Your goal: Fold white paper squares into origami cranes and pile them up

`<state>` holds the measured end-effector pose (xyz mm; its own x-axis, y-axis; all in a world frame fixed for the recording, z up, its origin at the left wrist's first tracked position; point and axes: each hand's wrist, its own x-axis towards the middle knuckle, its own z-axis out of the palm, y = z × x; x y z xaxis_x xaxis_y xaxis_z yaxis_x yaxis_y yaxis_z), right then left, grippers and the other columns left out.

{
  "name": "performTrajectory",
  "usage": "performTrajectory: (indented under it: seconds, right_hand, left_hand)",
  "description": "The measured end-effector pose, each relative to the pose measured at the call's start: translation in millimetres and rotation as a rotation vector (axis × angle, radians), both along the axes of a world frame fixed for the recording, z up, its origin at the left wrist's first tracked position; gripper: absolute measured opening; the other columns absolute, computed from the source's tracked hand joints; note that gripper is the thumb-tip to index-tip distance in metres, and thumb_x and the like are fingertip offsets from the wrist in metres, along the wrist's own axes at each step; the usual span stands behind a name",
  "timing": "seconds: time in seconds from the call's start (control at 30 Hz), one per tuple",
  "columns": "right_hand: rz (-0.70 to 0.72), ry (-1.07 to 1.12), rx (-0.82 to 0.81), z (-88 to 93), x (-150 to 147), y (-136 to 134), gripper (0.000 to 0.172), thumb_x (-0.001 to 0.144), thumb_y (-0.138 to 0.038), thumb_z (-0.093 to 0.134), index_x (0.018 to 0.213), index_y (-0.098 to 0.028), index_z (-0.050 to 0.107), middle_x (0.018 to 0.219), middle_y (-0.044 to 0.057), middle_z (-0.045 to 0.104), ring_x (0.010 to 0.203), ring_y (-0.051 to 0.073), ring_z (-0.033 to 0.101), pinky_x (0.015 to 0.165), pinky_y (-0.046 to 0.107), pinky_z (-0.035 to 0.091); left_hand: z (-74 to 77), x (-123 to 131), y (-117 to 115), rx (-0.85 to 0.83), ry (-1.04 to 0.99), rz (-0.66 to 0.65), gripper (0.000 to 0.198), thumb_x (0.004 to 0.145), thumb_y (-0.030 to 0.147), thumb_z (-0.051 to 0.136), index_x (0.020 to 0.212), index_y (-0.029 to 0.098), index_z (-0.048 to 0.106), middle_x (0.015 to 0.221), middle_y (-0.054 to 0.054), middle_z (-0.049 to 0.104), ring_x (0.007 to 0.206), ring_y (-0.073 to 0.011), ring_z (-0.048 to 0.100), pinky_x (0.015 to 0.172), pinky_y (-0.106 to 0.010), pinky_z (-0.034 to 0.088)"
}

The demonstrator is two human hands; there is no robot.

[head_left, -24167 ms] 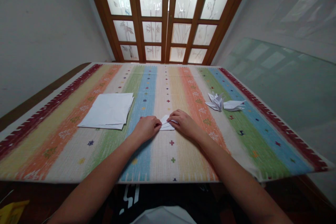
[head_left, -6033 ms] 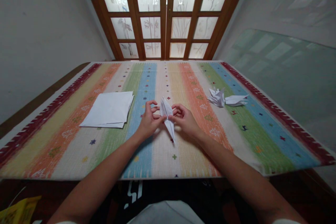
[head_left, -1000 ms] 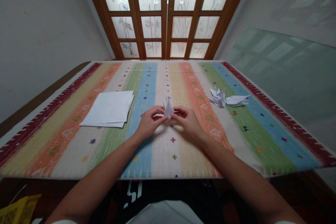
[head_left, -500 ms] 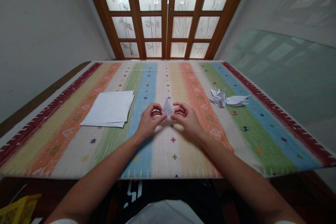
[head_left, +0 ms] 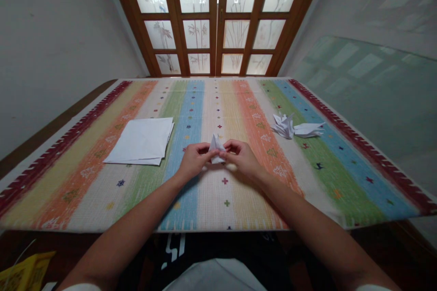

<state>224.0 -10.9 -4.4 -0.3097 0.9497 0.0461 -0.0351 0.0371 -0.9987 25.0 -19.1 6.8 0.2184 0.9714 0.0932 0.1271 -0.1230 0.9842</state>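
Note:
A small folded white paper piece [head_left: 216,147] stands with its point up just above the striped tablecloth [head_left: 239,200], at the middle of the table. My left hand [head_left: 193,162] pinches its left side with closed fingers. My right hand [head_left: 241,158] pinches its right side, fingers curled around the fold. Both hands sit close together, and the lower part of the paper is hidden between them.
A stack of white paper sheets [head_left: 141,141] lies to the left of my hands. Folded white paper figures [head_left: 295,127] rest at the right. Wooden doors with frosted panes [head_left: 215,18] stand beyond the table's far edge. A yellow object [head_left: 20,273] shows at the lower left.
My hands have come down a little and closed more tightly on the folded paper, whose tip now sits lower than half a second ago. The sheets and finished figures have not moved.

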Motion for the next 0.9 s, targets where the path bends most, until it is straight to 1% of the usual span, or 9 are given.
performTrajectory:
  seconds: [0.1, 0.23, 0.37, 0.5, 0.57, 0.67, 0.77, 0.83, 0.9]
  right_hand:
    - [0.015, 0.003, -0.007, 3.5, -3.3, -2.4, 0.038, 0.073, -0.052, 0.09, 0.084, -0.021, 0.071, 0.078, 0.003, 0.07, 0.07, 0.017, 0.064, 0.066, 0.03, 0.051]
    - [0.014, -0.011, 0.014, 8.1, -4.8, -3.9, 0.045, 0.075, -0.062, 0.087, 0.079, -0.021, 0.069, 0.073, 0.002, 0.067, 0.065, 0.016, 0.061, 0.062, 0.03, 0.05]
    - [0.001, -0.021, 0.061, 6.4, -3.5, -3.1, 0.048, 0.076, -0.065, 0.085, 0.075, -0.022, 0.065, 0.069, 0.0, 0.063, 0.063, 0.015, 0.056, 0.06, 0.029, 0.047]
    - [-0.022, -0.029, 0.081, -0.1, -3.9, -1.5, 0.044, 0.079, -0.063, 0.083, 0.076, -0.022, 0.066, 0.071, 0.001, 0.064, 0.066, 0.016, 0.057, 0.062, 0.03, 0.047]
    - [-0.043, -0.034, 0.087, -1.7, -4.5, -0.8, 0.038, 0.079, -0.059, 0.083, 0.084, -0.023, 0.072, 0.078, 0.003, 0.068, 0.071, 0.018, 0.061, 0.066, 0.032, 0.05]
    - [-0.084, -0.042, 0.104, -1.0, -4.7, -0.2, 0.035, 0.077, -0.053, 0.085, 0.095, -0.025, 0.078, 0.089, 0.005, 0.073, 0.081, 0.021, 0.066, 0.073, 0.034, 0.054]
    - [-0.077, -0.066, 0.122, 1.9, -3.9, -0.6, 0.027, 0.078, -0.049, 0.084, 0.085, -0.024, 0.08, 0.087, 0.006, 0.075, 0.08, 0.021, 0.066, 0.072, 0.034, 0.054]
    - [-0.084, -0.067, 0.145, 3.5, -3.3, -1.2, 0.025, 0.079, -0.048, 0.084, 0.077, -0.023, 0.079, 0.083, 0.006, 0.074, 0.075, 0.019, 0.064, 0.068, 0.032, 0.052]
    - [-0.101, -0.053, 0.168, 4.2, -2.7, -1.7, 0.025, 0.078, -0.047, 0.086, 0.073, -0.023, 0.079, 0.079, 0.005, 0.072, 0.072, 0.018, 0.063, 0.066, 0.031, 0.05]
  left_hand:
    - [1.1, -1.2, -0.5, 0.007, 0.018, 0.03, 0.04, 0.079, 0.055, 0.083, 0.075, 0.015, 0.077, 0.064, -0.002, 0.068, 0.057, -0.0126, 0.057, 0.056, -0.025, 0.044]
    - [2.3, -1.7, -2.2, 0.008, 0.013, 0.023, 0.043, 0.078, 0.056, 0.085, 0.068, 0.015, 0.074, 0.06, -0.001, 0.064, 0.055, -0.0114, 0.054, 0.055, -0.024, 0.042]
    - [3.1, 0.3, -2.7, -0.003, -0.008, -0.017, 0.043, 0.077, 0.057, 0.086, 0.07, 0.016, 0.075, 0.06, 0.0, 0.063, 0.054, -0.0109, 0.053, 0.055, -0.024, 0.042]
    - [5.1, 0.3, -2.4, -0.015, 0.008, -0.015, 0.04, 0.077, 0.055, 0.085, 0.073, 0.017, 0.076, 0.061, 0.0, 0.064, 0.054, -0.0114, 0.053, 0.054, -0.024, 0.041]
    - [6.6, -1.2, -2.8, -0.011, 0.047, -0.008, 0.037, 0.079, 0.053, 0.084, 0.07, 0.017, 0.076, 0.059, -0.001, 0.065, 0.053, -0.0116, 0.053, 0.053, -0.024, 0.041]
    - [7.9, -2.8, -4.3, -0.001, 0.114, -0.053, 0.031, 0.081, 0.047, 0.081, 0.071, 0.018, 0.077, 0.059, -0.001, 0.066, 0.052, -0.0119, 0.053, 0.051, -0.024, 0.039]
    - [6.6, -2.1, -6.2, 0.004, 0.153, -0.109, 0.024, 0.08, 0.04, 0.08, 0.072, 0.017, 0.078, 0.058, -0.001, 0.066, 0.051, -0.0117, 0.053, 0.049, -0.024, 0.038]
    - [4.7, -0.9, -7.0, 0.004, 0.166, -0.123, 0.022, 0.08, 0.038, 0.079, 0.072, 0.017, 0.078, 0.057, -0.001, 0.065, 0.05, -0.0115, 0.052, 0.048, -0.024, 0.036]
    - [2.6, 0.1, -7.2, 0.001, 0.168, -0.127, 0.022, 0.08, 0.037, 0.078, 0.072, 0.016, 0.078, 0.058, -0.001, 0.065, 0.05, -0.0114, 0.052, 0.048, -0.024, 0.036]
